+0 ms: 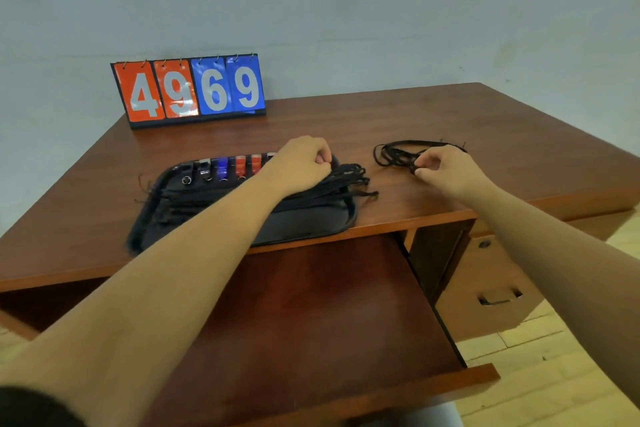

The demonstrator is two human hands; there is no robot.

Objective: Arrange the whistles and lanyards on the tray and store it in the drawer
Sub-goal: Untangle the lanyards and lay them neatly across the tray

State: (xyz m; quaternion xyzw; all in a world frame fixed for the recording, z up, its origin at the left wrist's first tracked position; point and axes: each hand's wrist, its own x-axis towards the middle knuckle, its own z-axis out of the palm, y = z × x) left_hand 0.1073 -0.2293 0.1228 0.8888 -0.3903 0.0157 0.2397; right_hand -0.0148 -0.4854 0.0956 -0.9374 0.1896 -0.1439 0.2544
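A black tray sits at the desk's front edge. Along its far side stands a row of whistles, black, blue and red. Black lanyards lie stretched across the tray, their ends hanging over its left and right rims. My left hand is curled at the tray's far right corner, its fingers pinching the lanyard ends there. To the right, a loose pile of black lanyards lies on the desk. My right hand pinches a strand at the pile's near right side.
A wide drawer stands pulled out below the tray, its wooden bottom bare. A flip scoreboard reading 4969 stands at the desk's back left by the wall. A side cabinet with a handle is to the right.
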